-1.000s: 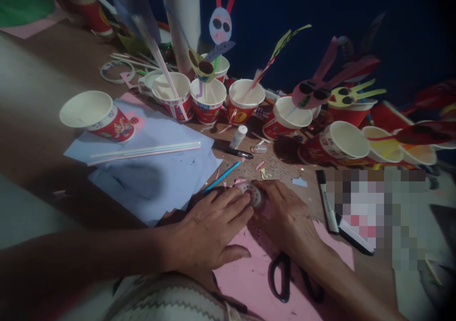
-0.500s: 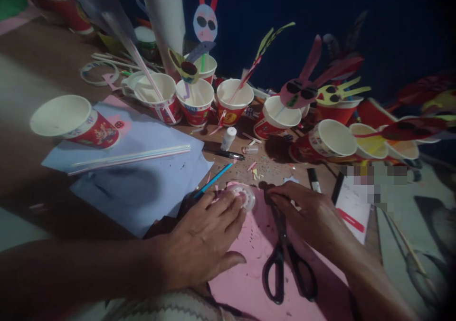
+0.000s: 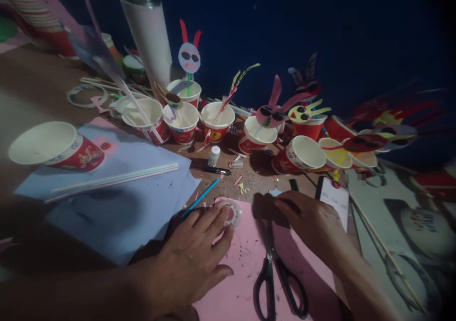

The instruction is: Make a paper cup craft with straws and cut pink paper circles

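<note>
Left hand [image 3: 194,250], fingers apart, touches the ring [image 3: 236,212] on the pink paper [image 3: 237,295]; even pressure should stop slipping. Right hand [image 3: 317,226] hovers near the scissors [image 3: 271,255]; whether its fingers grip anything, I cannot tell.

Free lane between left hand [image 3: 192,252] and scissors [image 3: 271,254] (cups [image 3: 214,134] beyond)

The scissors [image 3: 272,254] and the ring [image 3: 236,212] lie on the front sheet [image 3: 230,295], the ring to the left, while a cup [image 3: 83,154] and some straws [image 3: 117,183] sit on the left sheets [image 3: 153,195], the phone [image 3: 335,206] lies to the right, and a row of cups [image 3: 215,124] stands behind.
</note>
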Tool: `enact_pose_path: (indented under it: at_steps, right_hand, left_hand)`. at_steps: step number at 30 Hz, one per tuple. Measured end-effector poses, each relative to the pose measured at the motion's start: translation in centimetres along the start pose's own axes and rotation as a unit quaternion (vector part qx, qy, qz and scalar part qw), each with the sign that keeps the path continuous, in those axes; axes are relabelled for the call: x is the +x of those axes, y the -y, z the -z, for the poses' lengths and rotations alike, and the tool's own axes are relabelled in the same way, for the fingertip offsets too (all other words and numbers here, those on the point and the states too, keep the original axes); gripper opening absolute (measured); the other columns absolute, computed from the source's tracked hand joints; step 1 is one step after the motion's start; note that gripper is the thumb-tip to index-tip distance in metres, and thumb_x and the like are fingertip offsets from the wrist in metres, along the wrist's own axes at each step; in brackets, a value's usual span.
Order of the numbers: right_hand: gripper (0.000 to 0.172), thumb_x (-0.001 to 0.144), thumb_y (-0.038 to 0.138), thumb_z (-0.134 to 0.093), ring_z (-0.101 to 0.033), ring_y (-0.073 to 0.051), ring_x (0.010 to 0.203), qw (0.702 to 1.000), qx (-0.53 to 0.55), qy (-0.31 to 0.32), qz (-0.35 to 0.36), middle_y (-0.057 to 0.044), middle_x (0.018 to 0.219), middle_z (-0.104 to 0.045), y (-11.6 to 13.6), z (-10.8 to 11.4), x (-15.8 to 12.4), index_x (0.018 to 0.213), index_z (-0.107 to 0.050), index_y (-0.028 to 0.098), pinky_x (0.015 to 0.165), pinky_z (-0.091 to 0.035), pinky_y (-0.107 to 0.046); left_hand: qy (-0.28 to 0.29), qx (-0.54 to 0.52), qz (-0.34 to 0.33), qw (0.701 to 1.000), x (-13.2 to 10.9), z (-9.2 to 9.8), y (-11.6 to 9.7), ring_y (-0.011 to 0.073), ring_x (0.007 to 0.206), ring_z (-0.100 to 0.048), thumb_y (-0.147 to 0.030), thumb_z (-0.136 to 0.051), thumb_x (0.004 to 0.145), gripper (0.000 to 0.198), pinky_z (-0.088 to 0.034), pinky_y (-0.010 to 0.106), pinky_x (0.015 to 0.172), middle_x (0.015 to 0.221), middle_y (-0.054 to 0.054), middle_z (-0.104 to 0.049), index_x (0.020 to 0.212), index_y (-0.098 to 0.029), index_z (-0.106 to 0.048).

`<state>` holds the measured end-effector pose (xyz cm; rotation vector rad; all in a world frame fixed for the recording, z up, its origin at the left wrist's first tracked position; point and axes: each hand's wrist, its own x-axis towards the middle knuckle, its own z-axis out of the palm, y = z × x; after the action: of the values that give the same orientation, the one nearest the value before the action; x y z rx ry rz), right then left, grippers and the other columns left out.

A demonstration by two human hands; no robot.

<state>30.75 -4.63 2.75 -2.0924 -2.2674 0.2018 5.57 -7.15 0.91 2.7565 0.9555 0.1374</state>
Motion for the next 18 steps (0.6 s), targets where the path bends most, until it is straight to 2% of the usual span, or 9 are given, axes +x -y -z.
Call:
enact_pose_path:
  at_steps: [4, 7, 11, 14, 18]
  right_hand:
    - [0.016, 0.082, 0.031, -0.049, -0.065, -0.017, 0.061, 0.998, 0.017, -0.055, 0.008, 0.001, 0.075, -0.069, -0.4, 0.6, 0.0, 0.085, -0.063, 0.023, 0.053, -0.040, -0.025]
    - [0.015, 0.083, 0.028, -0.049, -0.064, -0.018, 0.065, 0.996, 0.035, -0.059, 0.052, 0.000, 0.082, -0.069, 0.1, 0.5, 0.4, 0.087, -0.062, 0.024, 0.055, -0.041, -0.025]
    - [0.019, 0.085, 0.018, -0.045, -0.061, -0.016, 0.071, 0.982, 0.066, -0.011, 0.175, -0.003, 0.083, -0.065, 3.1, -0.3, 2.1, 0.092, -0.062, 0.023, 0.061, -0.040, -0.024]
    - [0.018, 0.082, 0.013, -0.050, -0.058, -0.015, 0.071, 0.964, 0.059, 0.016, 0.260, -0.002, 0.079, -0.061, 6.0, -0.5, 4.0, 0.091, -0.062, 0.023, 0.059, -0.038, -0.023]
    - [0.011, 0.075, 0.016, -0.059, -0.056, -0.017, 0.069, 0.942, -0.003, 0.040, 0.333, -0.002, 0.081, -0.060, 9.0, -0.2, 5.7, 0.084, -0.061, 0.021, 0.053, -0.033, -0.025]
  left_hand:
    - [0.007, 0.004, 0.003, 1.000, -0.1, -0.2, -0.1, 0.0287, 0.127, -0.027, -0.053, -0.030, 0.085, 0.051, -0.024, 0.041, 0.095, 0.138, 0.012, -0.034, 0.119, -0.018, -0.046]
    - [0.001, 0.012, 0.000, 1.000, -0.4, -0.5, -0.2, 0.0292, 0.129, -0.022, -0.052, -0.027, 0.086, 0.053, -0.021, 0.042, 0.097, 0.140, 0.013, -0.031, 0.122, -0.017, -0.043]
    - [-0.010, 0.045, -0.007, 0.999, -0.7, -0.6, -0.5, 0.0308, 0.130, -0.018, -0.051, -0.029, 0.086, 0.055, -0.018, 0.043, 0.097, 0.140, 0.016, -0.028, 0.126, -0.014, -0.039]
    - [-0.010, 0.063, -0.008, 0.998, -0.8, -0.7, -0.7, 0.0317, 0.128, -0.021, -0.051, -0.032, 0.085, 0.058, -0.019, 0.043, 0.096, 0.135, 0.018, -0.036, 0.126, -0.011, -0.039]
    - [-0.025, 0.075, 0.005, 0.997, -1.0, -1.2, -0.9, 0.0300, 0.124, -0.028, -0.049, -0.028, 0.087, 0.054, -0.018, 0.043, 0.095, 0.125, 0.015, -0.048, 0.124, -0.012, -0.041]
